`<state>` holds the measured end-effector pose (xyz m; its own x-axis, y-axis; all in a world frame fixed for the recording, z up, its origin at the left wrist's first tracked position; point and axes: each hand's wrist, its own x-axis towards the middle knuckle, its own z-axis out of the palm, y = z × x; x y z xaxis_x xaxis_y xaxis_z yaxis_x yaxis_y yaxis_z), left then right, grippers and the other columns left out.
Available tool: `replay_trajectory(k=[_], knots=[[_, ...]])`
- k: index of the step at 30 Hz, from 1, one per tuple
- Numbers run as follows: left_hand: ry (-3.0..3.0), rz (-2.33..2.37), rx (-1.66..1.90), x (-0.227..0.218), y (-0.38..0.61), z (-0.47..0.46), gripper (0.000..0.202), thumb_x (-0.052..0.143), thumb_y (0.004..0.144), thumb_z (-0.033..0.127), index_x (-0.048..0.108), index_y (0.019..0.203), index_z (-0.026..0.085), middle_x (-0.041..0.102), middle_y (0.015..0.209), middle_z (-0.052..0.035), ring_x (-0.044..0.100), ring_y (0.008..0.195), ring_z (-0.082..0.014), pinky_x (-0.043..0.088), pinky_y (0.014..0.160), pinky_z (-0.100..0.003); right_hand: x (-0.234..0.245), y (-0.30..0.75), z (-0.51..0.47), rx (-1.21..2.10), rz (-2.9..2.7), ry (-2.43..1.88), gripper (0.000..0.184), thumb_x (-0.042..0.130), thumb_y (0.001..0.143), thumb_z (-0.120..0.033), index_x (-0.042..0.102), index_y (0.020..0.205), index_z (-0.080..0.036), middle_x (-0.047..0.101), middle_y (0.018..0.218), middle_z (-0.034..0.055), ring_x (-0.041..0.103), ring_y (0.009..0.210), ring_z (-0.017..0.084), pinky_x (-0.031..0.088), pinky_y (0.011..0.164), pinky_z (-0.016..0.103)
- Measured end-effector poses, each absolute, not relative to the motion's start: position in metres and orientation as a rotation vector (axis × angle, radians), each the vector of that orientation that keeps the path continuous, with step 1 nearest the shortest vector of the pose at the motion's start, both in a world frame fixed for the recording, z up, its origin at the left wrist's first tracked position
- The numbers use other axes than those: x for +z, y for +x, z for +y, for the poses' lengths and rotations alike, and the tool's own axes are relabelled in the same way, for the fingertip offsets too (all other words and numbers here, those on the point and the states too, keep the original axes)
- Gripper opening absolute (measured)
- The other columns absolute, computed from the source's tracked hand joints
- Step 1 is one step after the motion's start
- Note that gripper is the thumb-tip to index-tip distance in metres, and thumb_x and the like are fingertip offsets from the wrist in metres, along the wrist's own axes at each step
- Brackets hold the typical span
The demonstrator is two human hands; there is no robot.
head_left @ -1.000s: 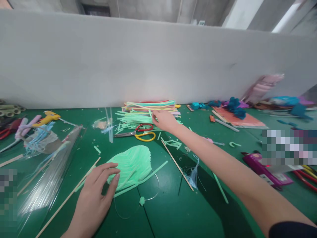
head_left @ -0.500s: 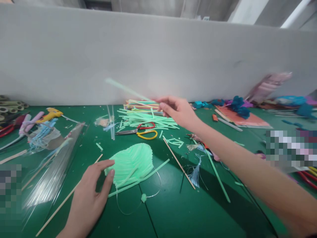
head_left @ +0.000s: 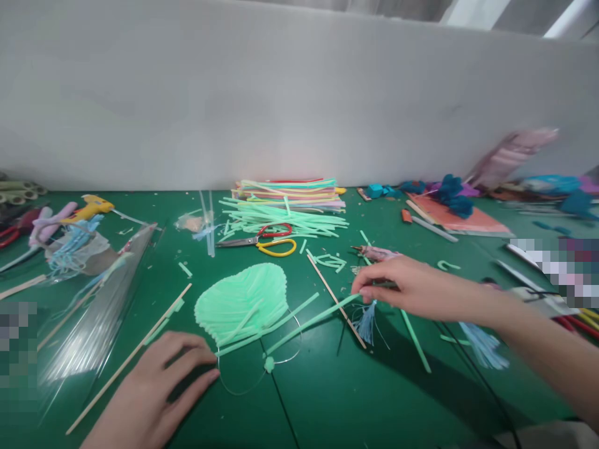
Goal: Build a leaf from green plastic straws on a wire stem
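Observation:
A light green leaf shape made of straws lies on the green table. My right hand pinches one end of a long light green straw, whose other end reaches down to the leaf's lower edge. Fingers spread and flat, my left hand rests on the table just left of the leaf's stem, beside a thin wire loop with a small green pompom. It holds nothing.
A pile of green straws and a stack of coloured ones lie at the back, with scissors in front. Wooden sticks, a clear plastic sheet, a yellow glue gun and blue tassels lie around.
My right hand took a green straw from the back pile, lifted it, and brought it down toward the leaf. My left hand slid off the leaf toward me.

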<state>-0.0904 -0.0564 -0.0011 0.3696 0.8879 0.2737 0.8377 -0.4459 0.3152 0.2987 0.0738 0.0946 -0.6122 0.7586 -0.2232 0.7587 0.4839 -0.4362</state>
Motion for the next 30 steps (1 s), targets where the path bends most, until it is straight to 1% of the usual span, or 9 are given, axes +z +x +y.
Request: replay_trajectory(k=[5, 11, 15, 18, 21, 23, 26, 28, 30], knots=[[2.545, 1.483, 0.616, -0.002, -0.072, -0.055, 0.013, 0.058, 0.091, 0.036, 0.064, 0.099, 0.027, 0.063, 0.088, -0.0012, 0.063, 0.079, -0.0158, 0.052, 0.07, -0.024, 0.076, 0.27, 0.071, -0.961, 2.648, 1.249, 0.022, 0.05, 0.094, -0.031, 0.07, 0.096, -0.022, 0.073, 0.085, 0.0004, 0.064, 0.073, 0.016, 0.041, 0.064, 0.025], [2.554, 1.604, 0.525, -0.01, -0.054, -0.06, 0.019, 0.048, 0.096, 0.036, 0.063, 0.096, 0.025, 0.063, 0.087, -0.0027, 0.061, 0.075, -0.0184, 0.049, 0.069, -0.029, 0.062, 0.256, 0.064, -0.991, 2.703, 1.108, 0.018, 0.051, 0.093, -0.026, 0.069, 0.093, -0.021, 0.072, 0.084, -0.0003, 0.062, 0.07, 0.013, 0.039, 0.061, 0.024], [2.58, 1.714, 0.349, -0.019, -0.044, -0.06, 0.022, 0.048, 0.095, 0.031, 0.062, 0.08, 0.023, 0.061, 0.081, -0.0038, 0.055, 0.069, -0.0203, 0.044, 0.063, -0.032, 0.059, 0.257, 0.061, -0.998, 2.672, 1.135, 0.018, 0.051, 0.093, -0.026, 0.069, 0.094, -0.021, 0.071, 0.085, 0.0005, 0.062, 0.068, 0.013, 0.039, 0.06, 0.024], [2.604, 1.668, 0.35, -0.017, -0.04, -0.06, 0.022, 0.046, 0.095, 0.029, 0.062, 0.08, 0.023, 0.061, 0.078, -0.0041, 0.055, 0.066, -0.0202, 0.042, 0.062, -0.031, 0.06, 0.259, 0.058, -0.989, 2.632, 1.19, 0.02, 0.051, 0.094, -0.029, 0.068, 0.1, -0.022, 0.07, 0.087, 0.0012, 0.062, 0.066, 0.014, 0.039, 0.058, 0.024], [2.487, 1.655, 0.357, -0.007, -0.042, -0.062, 0.025, 0.042, 0.097, 0.028, 0.06, 0.079, 0.024, 0.06, 0.072, -0.0017, 0.056, 0.062, -0.0179, 0.044, 0.059, -0.028, 0.06, 0.261, 0.053, -0.917, 2.658, 1.2, 0.019, 0.052, 0.094, -0.031, 0.067, 0.101, -0.023, 0.069, 0.088, 0.0033, 0.063, 0.074, 0.017, 0.039, 0.061, 0.025], [2.398, 1.667, 0.373, 0.0, -0.045, -0.064, 0.023, 0.042, 0.097, 0.029, 0.061, 0.084, 0.025, 0.061, 0.074, -0.0005, 0.059, 0.063, -0.017, 0.046, 0.059, -0.026, 0.06, 0.262, 0.05, -0.868, 2.686, 1.155, 0.018, 0.052, 0.095, -0.031, 0.067, 0.097, -0.022, 0.068, 0.087, 0.004, 0.063, 0.082, 0.019, 0.04, 0.066, 0.026], [2.36, 1.608, 0.437, 0.003, -0.05, -0.064, 0.019, 0.043, 0.097, 0.032, 0.061, 0.103, 0.028, 0.068, 0.088, -0.0009, 0.067, 0.079, -0.017, 0.052, 0.069, -0.024, 0.059, 0.261, 0.048, -0.836, 2.698, 1.081, 0.019, 0.05, 0.096, -0.029, 0.067, 0.092, -0.022, 0.069, 0.086, 0.0037, 0.063, 0.083, 0.02, 0.04, 0.069, 0.027], [2.363, 1.565, 0.444, 0.001, -0.052, -0.061, 0.02, 0.044, 0.097, 0.035, 0.061, 0.106, 0.029, 0.069, 0.094, -0.0014, 0.068, 0.085, -0.0175, 0.053, 0.074, -0.025, 0.057, 0.26, 0.049, -0.824, 2.688, 1.066, 0.022, 0.047, 0.097, -0.028, 0.067, 0.09, -0.021, 0.069, 0.083, 0.0033, 0.062, 0.079, 0.019, 0.039, 0.068, 0.027], [2.372, 1.593, 0.407, -0.002, -0.051, -0.057, 0.022, 0.043, 0.098, 0.038, 0.062, 0.101, 0.028, 0.067, 0.092, -0.0023, 0.067, 0.081, -0.0186, 0.053, 0.074, -0.028, 0.055, 0.26, 0.051, -0.808, 2.672, 1.076, 0.025, 0.046, 0.097, -0.028, 0.068, 0.087, -0.021, 0.069, 0.077, 0.0026, 0.061, 0.072, 0.018, 0.038, 0.065, 0.027]])
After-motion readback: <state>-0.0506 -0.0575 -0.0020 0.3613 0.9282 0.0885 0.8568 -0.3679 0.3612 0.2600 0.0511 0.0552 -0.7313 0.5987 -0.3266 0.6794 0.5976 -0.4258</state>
